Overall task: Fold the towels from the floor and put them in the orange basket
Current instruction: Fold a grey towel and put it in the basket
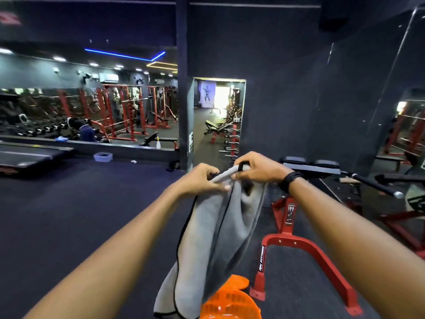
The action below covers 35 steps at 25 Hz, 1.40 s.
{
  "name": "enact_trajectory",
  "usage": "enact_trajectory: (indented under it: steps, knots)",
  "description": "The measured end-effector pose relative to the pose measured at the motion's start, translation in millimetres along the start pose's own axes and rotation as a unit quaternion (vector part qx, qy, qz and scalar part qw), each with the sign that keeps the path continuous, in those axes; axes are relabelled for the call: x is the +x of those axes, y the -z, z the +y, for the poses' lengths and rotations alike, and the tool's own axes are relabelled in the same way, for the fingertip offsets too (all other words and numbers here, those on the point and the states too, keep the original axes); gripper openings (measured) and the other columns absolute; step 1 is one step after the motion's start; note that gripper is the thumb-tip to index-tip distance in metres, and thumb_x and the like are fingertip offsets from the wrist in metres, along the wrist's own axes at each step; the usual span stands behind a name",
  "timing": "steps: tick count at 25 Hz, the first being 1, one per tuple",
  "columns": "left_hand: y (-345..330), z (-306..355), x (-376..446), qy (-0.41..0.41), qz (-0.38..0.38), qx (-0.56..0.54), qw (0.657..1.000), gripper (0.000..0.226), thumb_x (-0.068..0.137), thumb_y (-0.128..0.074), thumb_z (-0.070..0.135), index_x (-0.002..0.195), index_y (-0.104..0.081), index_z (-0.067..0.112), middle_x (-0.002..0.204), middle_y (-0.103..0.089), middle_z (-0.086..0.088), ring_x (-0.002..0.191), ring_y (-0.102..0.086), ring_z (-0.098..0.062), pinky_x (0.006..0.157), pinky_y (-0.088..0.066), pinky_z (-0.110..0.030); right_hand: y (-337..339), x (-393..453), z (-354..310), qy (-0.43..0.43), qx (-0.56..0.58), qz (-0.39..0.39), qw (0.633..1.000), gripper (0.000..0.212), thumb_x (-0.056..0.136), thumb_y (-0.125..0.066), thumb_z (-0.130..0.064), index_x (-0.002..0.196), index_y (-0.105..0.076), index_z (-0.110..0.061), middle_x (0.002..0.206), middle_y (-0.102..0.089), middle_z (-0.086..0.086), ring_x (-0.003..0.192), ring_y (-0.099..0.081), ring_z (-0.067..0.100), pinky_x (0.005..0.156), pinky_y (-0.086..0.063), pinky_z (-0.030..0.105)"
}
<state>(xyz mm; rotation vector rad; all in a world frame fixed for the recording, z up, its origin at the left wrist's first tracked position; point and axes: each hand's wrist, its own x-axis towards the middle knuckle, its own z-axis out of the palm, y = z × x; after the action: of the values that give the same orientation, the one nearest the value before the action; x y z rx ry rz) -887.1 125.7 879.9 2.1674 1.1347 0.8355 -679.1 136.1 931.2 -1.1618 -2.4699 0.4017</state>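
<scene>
A grey towel with black edging (213, 238) hangs from both hands in front of me, doubled lengthwise with loose folds. My left hand (202, 180) pinches its top edge on the left. My right hand (257, 168) grips the same edge on the right, close to the left hand; a black band sits on that wrist. The orange basket (230, 302) stands on the floor directly below the towel's lower end, partly hidden by the cloth.
A red-framed gym machine (305, 249) with black pads stands right of the basket. Dark rubber floor (80, 215) spreads to the left. A treadmill (27, 157), a small grey tub (103, 156) and a mirror wall lie at the far left.
</scene>
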Motion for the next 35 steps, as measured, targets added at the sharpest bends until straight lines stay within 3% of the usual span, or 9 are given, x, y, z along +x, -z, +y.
enact_trajectory:
  steps: [7,10,11,12,15,24,28,31,35]
  knots:
    - [-6.2,-76.1,-53.0,0.238,-0.201,0.092,0.946,0.045,0.074,-0.071,0.057,0.051,-0.051,0.024,0.050,-0.044,0.011,0.050,-0.038,-0.010,0.054,-0.031,-0.022,17.6,-0.1,42.9,-0.140,0.155,0.256,0.944,0.009,0.076,-0.065,-0.023,0.068,-0.067,-0.025,0.075,-0.065,-0.001,0.078,-0.058,0.016,0.076,-0.049,0.037]
    - [-10.3,-55.8,-58.9,0.264,-0.067,-0.076,0.959,0.048,0.090,-0.053,0.053,0.059,-0.031,0.024,0.048,-0.041,0.010,0.046,-0.035,-0.011,0.048,-0.029,-0.020,18.6,-2.1,59.3,-0.256,0.104,0.340,0.899,0.009,0.081,-0.066,-0.024,0.080,-0.069,-0.015,0.081,-0.062,0.005,0.083,-0.056,0.021,0.072,-0.042,0.033]
    - [-10.4,-47.0,-53.0,0.270,-0.010,-0.140,0.952,0.054,0.095,-0.048,0.047,0.058,-0.053,0.008,0.051,-0.051,0.011,0.046,-0.045,-0.008,0.047,-0.036,-0.018,16.5,-2.1,62.0,-0.289,0.089,0.330,0.894,0.016,0.080,-0.070,-0.026,0.086,-0.066,-0.012,0.084,-0.059,0.005,0.083,-0.053,0.019,0.071,-0.040,0.031]
    - [-10.2,-38.0,-44.6,0.272,0.041,-0.203,0.940,0.052,0.096,-0.046,0.046,0.096,-0.055,-0.005,0.063,-0.063,0.008,0.055,-0.057,-0.006,0.054,-0.046,-0.018,12.9,-0.8,61.8,-0.315,0.109,0.298,0.895,0.027,0.075,-0.076,-0.030,0.089,-0.060,-0.013,0.085,-0.055,0.004,0.082,-0.051,0.017,0.069,-0.041,0.030]
    - [-20.9,-13.7,-14.3,0.272,0.114,-0.365,0.883,0.042,0.095,-0.051,0.042,0.104,-0.062,0.001,0.093,-0.067,-0.010,0.083,-0.063,-0.018,0.079,-0.054,-0.034,-6.2,1.9,46.8,-0.306,0.231,0.184,0.905,0.044,0.059,-0.089,-0.029,0.069,-0.047,-0.022,0.069,-0.046,0.000,0.067,-0.046,0.017,0.056,-0.035,0.028]
    - [-56.6,37.3,18.0,0.268,0.253,-0.476,0.799,0.016,0.089,-0.061,0.002,0.076,-0.060,0.010,0.038,-0.056,0.005,0.029,-0.050,-0.002,0.032,-0.036,-0.011,-43.0,-8.2,-4.7,-0.228,0.413,0.160,0.867,0.025,0.077,-0.072,0.007,0.066,-0.057,-0.010,0.067,-0.060,0.006,0.055,-0.059,0.012,0.049,-0.050,0.022]
    - [-63.9,43.1,12.8,0.217,0.262,-0.489,0.803,0.009,0.086,-0.069,0.011,0.081,-0.066,0.004,0.054,-0.067,0.000,0.046,-0.062,-0.006,0.045,-0.047,-0.014,-37.6,-13.1,-11.5,-0.258,0.455,0.165,0.837,0.021,0.080,-0.070,0.004,0.068,-0.060,-0.009,0.068,-0.062,0.005,0.061,-0.060,0.013,0.048,-0.052,0.022]
    - [-69.8,36.9,5.2,0.144,0.232,-0.432,0.860,0.043,0.073,-0.078,0.004,0.113,-0.064,-0.002,0.096,-0.072,-0.008,0.089,-0.066,-0.015,0.082,-0.053,-0.022,-33.5,-15.7,-7.3,-0.274,0.495,0.156,0.810,0.019,0.082,-0.062,0.008,0.073,-0.061,-0.008,0.071,-0.061,0.004,0.064,-0.059,0.013,0.047,-0.051,0.020]
    - [-72.0,34.7,-3.5,0.109,0.248,-0.189,0.944,0.066,0.059,-0.088,0.003,0.120,-0.065,0.008,0.101,-0.071,0.001,0.090,-0.064,-0.007,0.083,-0.053,-0.019,-37.4,-19.0,-6.0,-0.272,0.534,0.147,0.787,0.026,0.084,-0.056,0.015,0.072,-0.054,-0.007,0.072,-0.056,0.007,0.059,-0.063,0.015,0.051,-0.056,0.023]
